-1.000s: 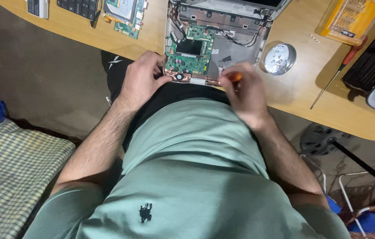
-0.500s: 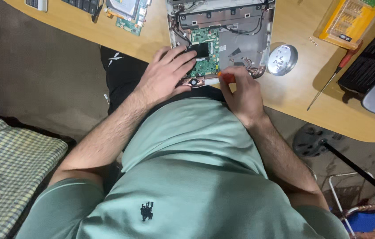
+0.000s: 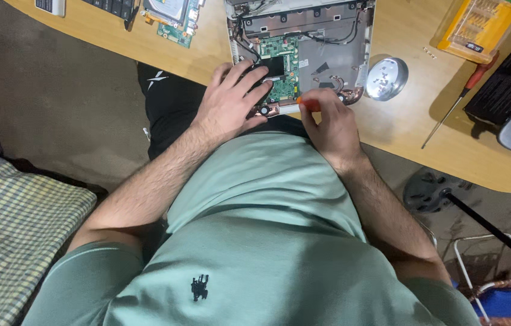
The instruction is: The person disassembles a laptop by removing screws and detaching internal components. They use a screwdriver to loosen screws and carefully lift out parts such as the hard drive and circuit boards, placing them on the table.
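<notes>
Head view: two bare hands work at an opened laptop base on a wooden desk.

Nearest, the right hand [image 3: 331,124] is curled tight around an orange-handled screwdriver [image 3: 308,104] at the base's near edge. Beside it, the left hand [image 3: 231,102] lies flat, fingers spread, over the green circuit board [image 3: 282,66] inside the opened laptop base [image 3: 328,42]. Farther right sit a round silver disc [image 3: 386,78], a loose screwdriver [image 3: 457,102] and a yellow tool case [image 3: 475,27].

screwdriver tip [image 3: 308,104] hidden, perhaps under right hand [image 3: 329,125]
</notes>
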